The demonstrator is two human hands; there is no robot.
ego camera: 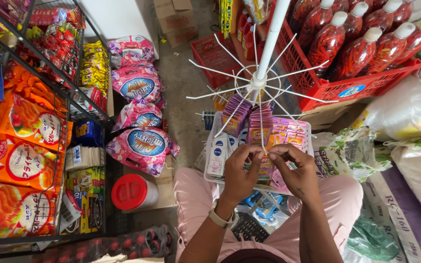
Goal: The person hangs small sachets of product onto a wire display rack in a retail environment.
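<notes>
Over the white basket's (209, 160) near edge, our left hand (239, 170) and right hand (296, 168) pinch one sachet strip (265, 163) closed-fingered between them. We judge steady tension, fingertips close together, handles it best beneath the white hook rack (259, 80).

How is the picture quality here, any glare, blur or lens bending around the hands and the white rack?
In the head view, light is bright, even daylight with soft shadows; the left hand and right hand are sharp, pinching a small sachet. The white rack pole leans and the shelf bows at the left edge: wide-angle distortion. Mild glare sits on the red bottles.
</notes>
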